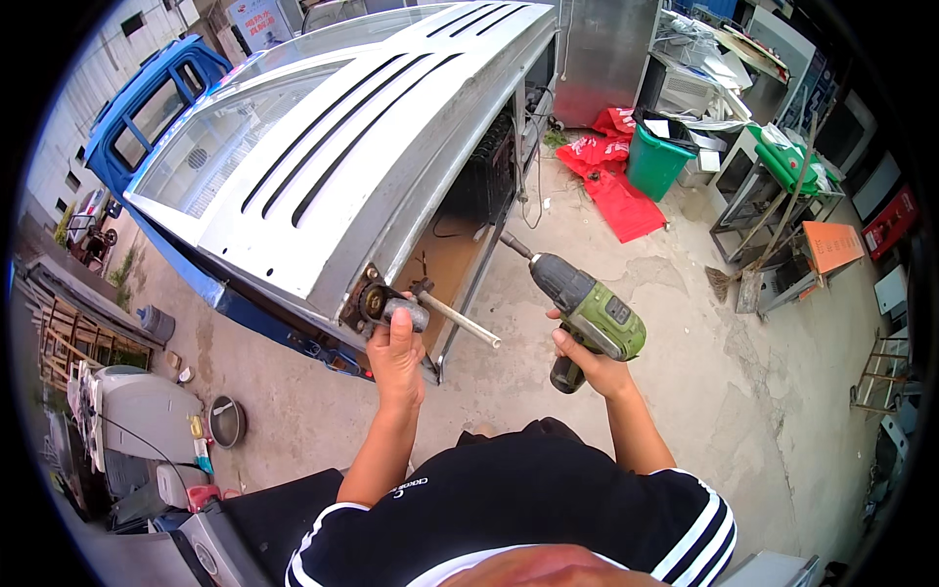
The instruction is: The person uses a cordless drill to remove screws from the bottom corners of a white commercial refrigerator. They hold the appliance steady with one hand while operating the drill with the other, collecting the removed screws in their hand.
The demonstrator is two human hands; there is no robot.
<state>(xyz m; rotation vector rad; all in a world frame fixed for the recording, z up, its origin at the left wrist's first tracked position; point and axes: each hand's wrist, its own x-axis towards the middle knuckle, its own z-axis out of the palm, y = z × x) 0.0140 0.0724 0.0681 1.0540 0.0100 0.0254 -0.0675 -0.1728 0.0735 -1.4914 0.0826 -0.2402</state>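
My left hand [398, 359] grips a caster wheel [408, 314] at the near corner of a large white metal cabinet [345, 132], where a rusty round mount [373, 299] shows. My right hand [596, 363] holds a green and black cordless drill [598, 308] by its handle. A long socket bit [516, 244] in its chuck points toward the cabinet's opening, apart from the caster. Beside my left hand, a hammer-like tool with a pale tubular handle [462, 321] juts out from the cabinet's edge; its head is partly hidden.
The cabinet lies on a blue cargo vehicle [158, 103]. A green bin [659, 158] and red sheeting [620, 198] stand right of it. A broom [717, 282] leans by metal frames. At left are a metal basin [227, 422] and a water jug [156, 323].
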